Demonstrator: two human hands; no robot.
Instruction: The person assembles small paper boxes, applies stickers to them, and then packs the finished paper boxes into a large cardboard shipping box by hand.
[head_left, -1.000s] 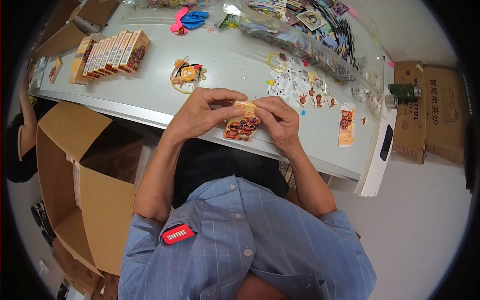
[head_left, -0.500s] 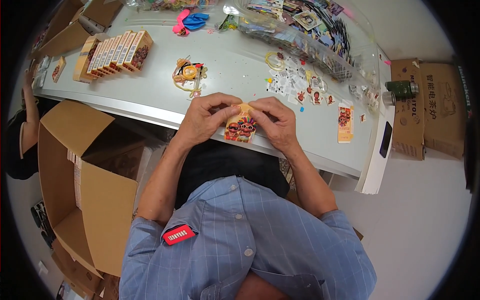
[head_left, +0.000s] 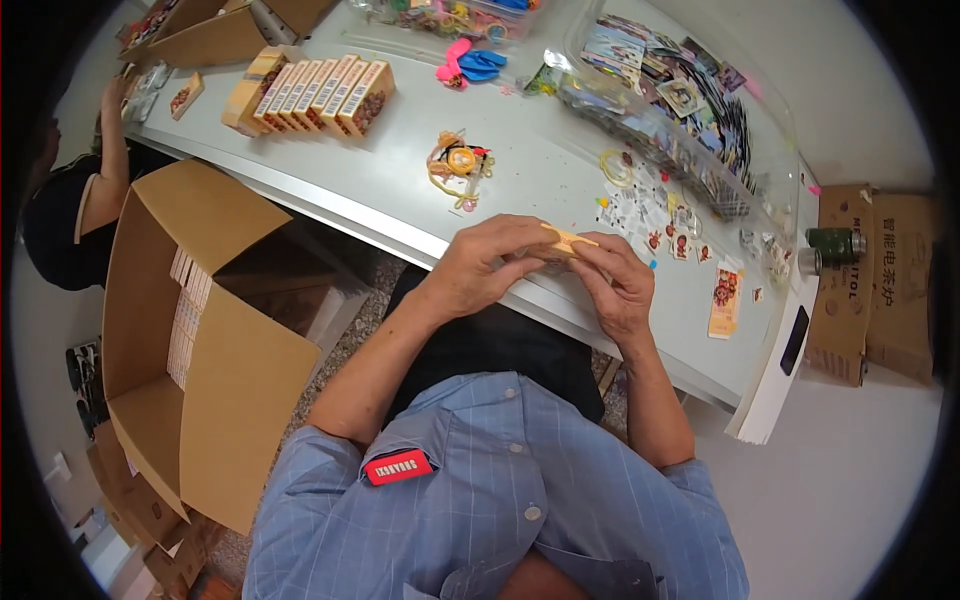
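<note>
Two hands were in front, a left hand [head_left: 490,262] and a right hand [head_left: 618,285], with one small yellow box [head_left: 570,240] between them. The desk [head_left: 390,165] bore roughly seven boxes in a row [head_left: 330,92], their exact number unclear at the left end, plus one lone box [head_left: 187,95] and one flattened box [head_left: 724,305]. There were two clear containers, one bin [head_left: 640,125] of cards [head_left: 685,95] too numerous to count and one tub [head_left: 440,30] of trinkets. One pink item [head_left: 453,62], one blue item [head_left: 485,66], one trinket bundle [head_left: 460,165], one green flask [head_left: 832,243] and one dark phone-like slab [head_left: 795,340] showed. Two brown cartons [head_left: 838,290] stood at right; one large open carton [head_left: 245,400] stood at left.
</note>
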